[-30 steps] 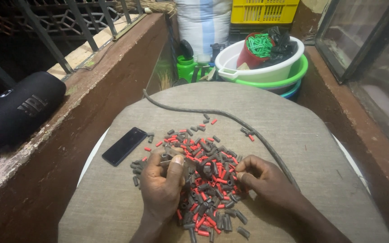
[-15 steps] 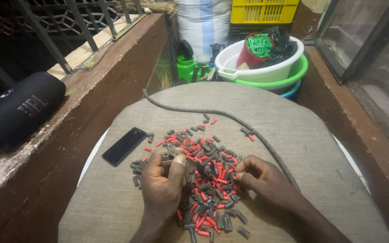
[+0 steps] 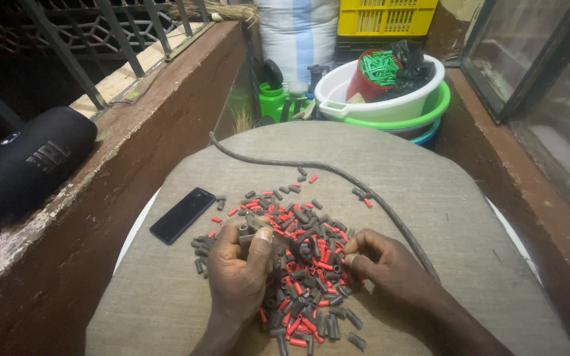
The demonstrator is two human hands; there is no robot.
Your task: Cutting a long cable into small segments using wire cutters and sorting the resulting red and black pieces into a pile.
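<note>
A pile of several small red and grey tube pieces (image 3: pixel 301 254) lies on a round table covered with tan cloth (image 3: pixel 430 198). My left hand (image 3: pixel 239 270) rests at the pile's left side, its thumb and fingers pinched on a small grey piece (image 3: pixel 251 231). My right hand (image 3: pixel 384 264) sits at the pile's right edge with its fingertips curled into the pieces; whether it holds one is hidden. A dark grey cord (image 3: pixel 338 175) runs from the table's far left edge across to my right wrist.
A black phone (image 3: pixel 183 215) lies left of the pile. A black cylindrical speaker (image 3: pixel 24 165) rests on the brown ledge at left. Beyond the table stand stacked white and green basins (image 3: pixel 390 105) holding a red cup of green pieces, a green bottle (image 3: pixel 273 99) and a yellow crate (image 3: pixel 384 16).
My left thumb and fingers have closed a little tighter on the grey piece. My right fingers have shifted slightly in the pile. Nothing else has moved.
</note>
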